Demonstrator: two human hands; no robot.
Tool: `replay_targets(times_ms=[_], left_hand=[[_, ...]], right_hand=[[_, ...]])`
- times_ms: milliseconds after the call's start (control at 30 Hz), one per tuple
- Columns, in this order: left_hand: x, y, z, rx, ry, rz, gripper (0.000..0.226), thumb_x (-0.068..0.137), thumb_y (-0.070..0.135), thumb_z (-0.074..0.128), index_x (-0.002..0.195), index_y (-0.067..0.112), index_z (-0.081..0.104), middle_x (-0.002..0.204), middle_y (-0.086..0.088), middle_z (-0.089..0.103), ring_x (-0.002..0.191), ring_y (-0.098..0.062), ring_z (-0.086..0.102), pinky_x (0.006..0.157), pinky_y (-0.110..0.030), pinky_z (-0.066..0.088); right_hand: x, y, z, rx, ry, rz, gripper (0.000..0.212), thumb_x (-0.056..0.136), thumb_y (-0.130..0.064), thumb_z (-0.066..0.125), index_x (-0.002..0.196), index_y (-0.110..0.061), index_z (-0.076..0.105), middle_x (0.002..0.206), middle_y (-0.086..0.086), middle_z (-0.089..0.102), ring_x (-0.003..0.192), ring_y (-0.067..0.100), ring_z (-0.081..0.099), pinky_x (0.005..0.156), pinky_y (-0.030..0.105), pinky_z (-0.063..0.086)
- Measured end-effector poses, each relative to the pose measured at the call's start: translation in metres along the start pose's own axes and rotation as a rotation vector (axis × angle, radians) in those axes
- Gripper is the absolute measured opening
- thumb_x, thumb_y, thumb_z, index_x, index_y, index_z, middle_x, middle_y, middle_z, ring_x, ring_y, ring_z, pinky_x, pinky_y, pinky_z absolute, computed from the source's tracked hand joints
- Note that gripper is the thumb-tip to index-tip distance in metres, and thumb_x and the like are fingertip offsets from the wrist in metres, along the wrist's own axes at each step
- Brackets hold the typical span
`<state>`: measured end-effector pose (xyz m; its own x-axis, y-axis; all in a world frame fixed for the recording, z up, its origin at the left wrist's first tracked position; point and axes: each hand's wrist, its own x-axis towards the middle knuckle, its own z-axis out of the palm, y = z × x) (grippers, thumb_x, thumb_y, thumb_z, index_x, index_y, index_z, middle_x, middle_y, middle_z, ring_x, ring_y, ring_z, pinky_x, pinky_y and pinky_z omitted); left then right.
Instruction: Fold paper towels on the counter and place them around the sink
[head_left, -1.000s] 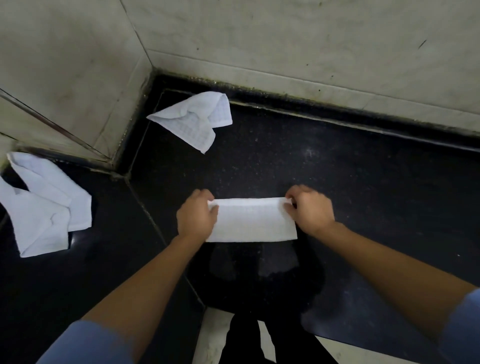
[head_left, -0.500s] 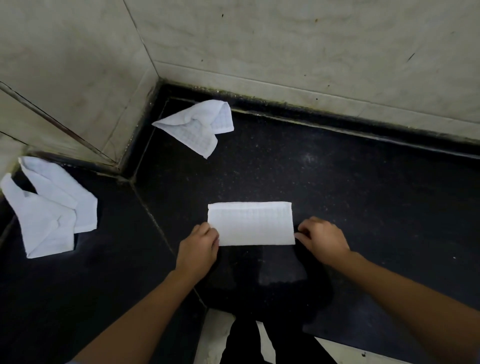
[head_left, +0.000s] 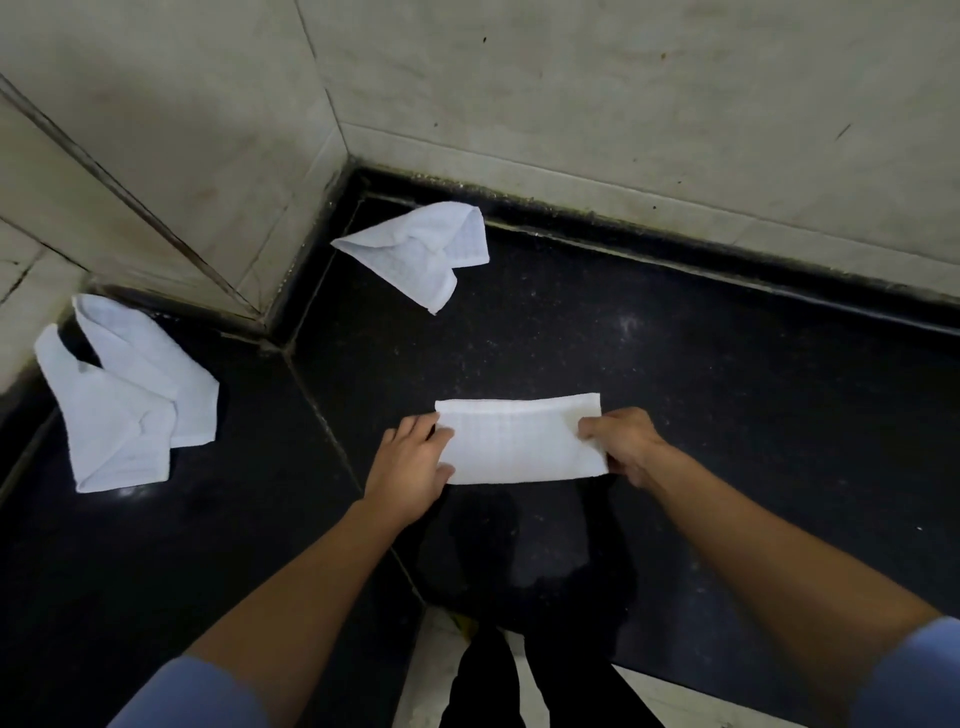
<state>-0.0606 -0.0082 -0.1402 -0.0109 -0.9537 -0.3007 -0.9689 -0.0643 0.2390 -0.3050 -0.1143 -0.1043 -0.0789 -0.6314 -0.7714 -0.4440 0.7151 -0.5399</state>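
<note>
Head view: a towel (head_left: 519, 441), folded to a flat strip, lies on the counter (head_left: 727, 389) at centre. The left hand (head_left: 410, 462) pinches its 9 o'clock end, the right hand (head_left: 628, 441) its 3 o'clock end. A corner towel (head_left: 415, 254) sits at 11 o'clock and a side towel (head_left: 124, 405) at 9 o'clock, both loosely folded. No sink shows. I judge the folding about midway, with placing left to do.

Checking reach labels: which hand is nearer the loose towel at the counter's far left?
Left. The left hand holds the left end of the folded towel, on the side toward the loose towel; the right hand holds the right end, farther off.
</note>
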Motion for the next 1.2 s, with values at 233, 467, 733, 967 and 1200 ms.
replay_targets(times_ms=[233,467,733,967,1200], left_hand=[[-0.024,-0.034,-0.011,-0.15,0.103,-0.153,0.034,0.091,0.029,0.058,0.124,0.017,0.057,0.124,-0.001,0.052,0.112,-0.019,0.049,0.093,-0.034,0.044],[-0.046,-0.058,-0.014,-0.219,0.114,-0.238,0.029,0.091,0.028,0.058,0.118,0.017,0.059,0.117,0.0,0.053,0.106,-0.017,0.052,0.086,-0.034,0.049],[-0.037,-0.047,-0.014,-0.186,0.157,-0.123,0.033,0.092,0.028,0.057,0.121,0.013,0.058,0.127,-0.003,0.049,0.113,-0.023,0.049,0.088,-0.036,0.048],[-0.01,-0.017,-0.006,0.072,-0.075,0.124,0.063,0.096,0.039,0.046,0.15,0.02,0.02,0.161,-0.003,0.005,0.146,-0.026,0.008,0.113,-0.042,0.021],[-0.006,-0.028,-0.002,0.156,-0.22,0.117,0.074,0.095,0.049,0.044,0.152,0.023,0.005,0.161,0.001,-0.001,0.147,-0.024,-0.002,0.117,-0.045,0.013]], right_hand=[[-0.017,-0.032,0.055,-0.23,-0.097,-0.287,0.017,0.076,-0.01,0.073,0.089,-0.009,0.062,0.092,0.009,0.067,0.081,0.023,0.067,0.061,0.035,0.058],[-0.014,-0.022,0.145,-0.521,-0.104,-0.365,0.018,0.077,-0.021,0.072,0.074,-0.023,0.054,0.091,0.004,0.07,0.087,0.024,0.067,0.081,0.035,0.054],[-0.014,-0.007,0.134,-0.745,-0.082,-0.648,0.047,0.087,-0.035,0.066,0.128,-0.016,0.053,0.123,0.001,0.056,0.106,0.019,0.059,0.087,0.031,0.047],[0.002,0.038,0.078,-1.334,0.09,-0.995,0.055,0.087,-0.036,0.059,0.134,-0.009,0.053,0.146,0.011,0.046,0.131,0.027,0.048,0.082,0.045,0.054],[0.005,0.034,0.065,-1.395,0.042,-1.001,0.057,0.093,-0.045,0.046,0.139,-0.012,0.046,0.153,0.009,0.035,0.142,0.027,0.032,0.097,0.047,0.044]])
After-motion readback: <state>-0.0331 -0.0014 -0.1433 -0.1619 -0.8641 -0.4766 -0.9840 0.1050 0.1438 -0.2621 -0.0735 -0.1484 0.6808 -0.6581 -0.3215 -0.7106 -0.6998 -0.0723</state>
